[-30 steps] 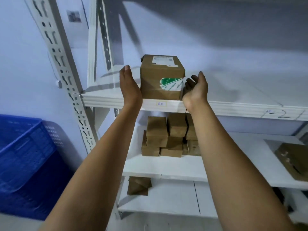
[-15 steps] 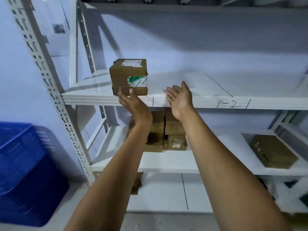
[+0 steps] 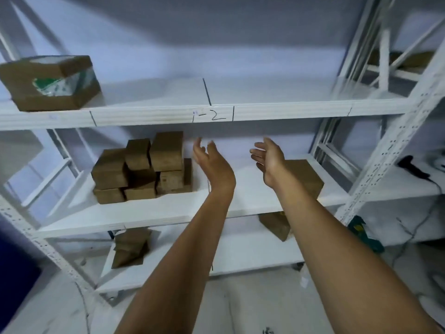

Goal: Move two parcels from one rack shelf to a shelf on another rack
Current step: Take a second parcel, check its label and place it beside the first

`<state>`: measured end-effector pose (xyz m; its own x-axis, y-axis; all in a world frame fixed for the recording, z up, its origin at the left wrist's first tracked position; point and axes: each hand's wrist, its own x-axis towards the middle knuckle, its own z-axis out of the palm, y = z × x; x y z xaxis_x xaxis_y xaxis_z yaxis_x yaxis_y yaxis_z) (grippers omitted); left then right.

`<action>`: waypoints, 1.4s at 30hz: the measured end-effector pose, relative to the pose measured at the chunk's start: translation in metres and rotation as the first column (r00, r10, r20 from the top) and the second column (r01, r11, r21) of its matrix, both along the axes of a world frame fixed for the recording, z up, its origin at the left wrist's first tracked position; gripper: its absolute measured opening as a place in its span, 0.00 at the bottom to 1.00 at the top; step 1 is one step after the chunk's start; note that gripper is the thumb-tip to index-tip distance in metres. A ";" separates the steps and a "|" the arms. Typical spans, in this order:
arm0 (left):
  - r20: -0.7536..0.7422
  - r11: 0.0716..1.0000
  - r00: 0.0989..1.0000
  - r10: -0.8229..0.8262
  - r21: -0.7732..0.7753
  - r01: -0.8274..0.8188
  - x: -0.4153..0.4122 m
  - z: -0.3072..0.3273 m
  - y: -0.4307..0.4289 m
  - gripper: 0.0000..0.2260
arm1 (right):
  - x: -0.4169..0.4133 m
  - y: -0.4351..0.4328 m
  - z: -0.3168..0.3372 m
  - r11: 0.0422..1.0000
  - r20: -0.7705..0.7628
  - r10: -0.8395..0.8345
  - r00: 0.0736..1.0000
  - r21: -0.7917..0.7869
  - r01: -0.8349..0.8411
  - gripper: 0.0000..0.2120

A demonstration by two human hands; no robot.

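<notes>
- Your left hand [image 3: 212, 162] was raised in front of the rack, below the front edge of the upper shelf [image 3: 168, 114], with its fingers spread wide and holding nothing.
- Your right hand [image 3: 269, 160] was up beside it, also below that shelf edge, palm turned inward, fingers loosely spread and empty.
- The two hands were apart from each other, with a clear gap between them, and neither one touched a shelf or a box.
- The parcel [image 3: 51, 83] sat on the upper shelf at its far left end, well apart from both of your hands; it was a brown cardboard box with a white label on top and green-and-white tape on its near face.
- The shelf's front edge carried a handwritten mark [image 3: 212, 114] that read roughly "1-2", and your hands were just beneath it.
- On the middle shelf [image 3: 144, 213], under the upper shelf, a pile of brown boxes [image 3: 144, 167] stood to the left of your left hand.
- Another brown box [image 3: 305, 177] lay on that middle shelf behind your right forearm, partly hidden by it.
- A flat brown carton [image 3: 130, 247] lay on the bottom shelf, below the pile.
- A second rack [image 3: 395, 150] stood to the right of the upper shelf's end, and its contents were too blurred to make out.
</notes>
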<state>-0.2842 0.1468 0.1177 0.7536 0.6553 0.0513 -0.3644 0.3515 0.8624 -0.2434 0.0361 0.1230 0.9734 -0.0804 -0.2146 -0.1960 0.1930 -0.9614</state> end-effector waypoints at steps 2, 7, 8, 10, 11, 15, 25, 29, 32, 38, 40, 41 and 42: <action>-0.061 0.999 0.997 -0.052 -0.007 0.052 0.014 -0.014 -0.041 0.16 | 0.005 -0.041 -0.016 0.999 -0.034 -0.028 0.999 -0.041 0.027 0.22; -0.157 0.979 0.968 -0.193 0.027 0.200 0.058 -0.052 -0.111 0.16 | 0.046 -0.123 -0.047 0.990 -0.110 -0.136 0.985 -0.052 0.131 0.21; -0.179 0.974 0.960 -0.214 0.034 0.223 0.066 -0.059 -0.117 0.16 | 0.053 -0.133 -0.054 0.988 -0.132 -0.149 0.980 -0.053 0.143 0.27; -0.232 0.966 0.942 -0.242 0.034 0.257 0.097 -0.080 -0.137 0.15 | 0.087 -0.162 -0.080 0.980 -0.194 -0.197 0.961 -0.073 0.186 0.28; -0.252 0.962 0.934 -0.254 0.030 0.270 0.114 -0.089 -0.145 0.15 | 0.111 -0.176 -0.099 0.974 -0.219 -0.225 0.949 -0.091 0.210 0.27; -0.366 0.934 0.869 -0.333 0.002 0.358 0.178 -0.119 -0.174 0.15 | 0.170 -0.201 -0.126 0.925 -0.220 -0.244 0.945 -0.345 0.158 0.18; -0.736 0.707 0.457 -0.499 -0.041 0.706 0.279 -0.198 -0.231 0.27 | 0.274 -0.249 -0.208 0.608 -0.326 -0.311 0.893 -0.790 -0.077 0.33; -0.787 0.663 0.329 -0.523 -0.132 0.737 0.277 -0.228 -0.257 0.23 | 0.273 -0.265 -0.228 0.676 -0.421 -0.330 0.845 -0.730 -0.100 0.37; -0.785 0.688 0.369 -0.497 -0.097 0.720 0.271 -0.236 -0.267 0.19 | 0.270 -0.276 -0.228 0.731 -0.417 -0.269 0.868 -0.676 -0.098 0.34; -0.721 0.774 0.555 -0.415 0.041 0.632 0.257 -0.204 -0.271 0.31 | 0.260 -0.265 -0.197 0.767 -0.345 -0.240 0.908 -0.640 -0.040 0.35; -0.690 0.802 0.628 -0.360 0.116 0.587 0.256 -0.190 -0.267 0.28 | 0.260 -0.256 -0.181 0.764 -0.300 -0.197 0.933 -0.643 -0.045 0.39; -0.671 0.818 0.662 -0.334 0.143 0.557 0.256 -0.183 -0.264 0.26 | 0.259 -0.251 -0.172 0.756 -0.274 -0.165 0.947 -0.652 -0.056 0.41; -0.653 0.833 0.692 -0.308 0.166 0.528 0.254 -0.177 -0.262 0.25 | 0.257 -0.247 -0.164 0.750 -0.250 -0.135 0.959 -0.658 -0.066 0.42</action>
<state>-0.0297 -0.1153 -0.0589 0.8925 0.2900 -0.3455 0.3586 0.0086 0.9334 0.0137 -0.2111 -0.0408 0.8790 -0.3312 -0.3432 -0.4669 -0.4513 -0.7604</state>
